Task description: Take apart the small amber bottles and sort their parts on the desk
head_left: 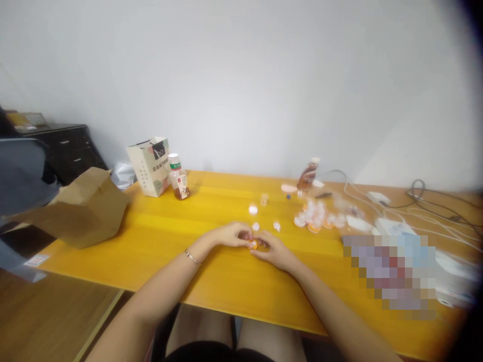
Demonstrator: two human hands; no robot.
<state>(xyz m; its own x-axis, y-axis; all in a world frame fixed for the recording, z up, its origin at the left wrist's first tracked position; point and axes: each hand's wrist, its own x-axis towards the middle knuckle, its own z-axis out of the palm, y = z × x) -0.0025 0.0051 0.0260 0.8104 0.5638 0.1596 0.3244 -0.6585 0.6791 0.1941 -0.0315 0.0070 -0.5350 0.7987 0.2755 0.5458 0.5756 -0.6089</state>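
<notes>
A yellow table (211, 286) spans the lower view. Taking the clock from the hands, a brown paper bag (90, 206) sits between 9 and 10 o'clock, and a printed bag (145, 173) at 10. The left hand (234, 235) and right hand (276, 250) meet near the table's middle, fingertips of both closed on a small orange piece (254, 245) between them. The step looks like 2-handed fine adjusting; the next move seems to call for a steady pinch and small finger shifts. 2 small white lumps (276, 227) lie at 12 and 1 o'clock.

Pixelation hides whatever lies between 3 and 4 o'clock; a heap of small pieces (317, 216) at 2 is blurred; fingers partly cover the orange piece, leaving its shape unclear.
</notes>
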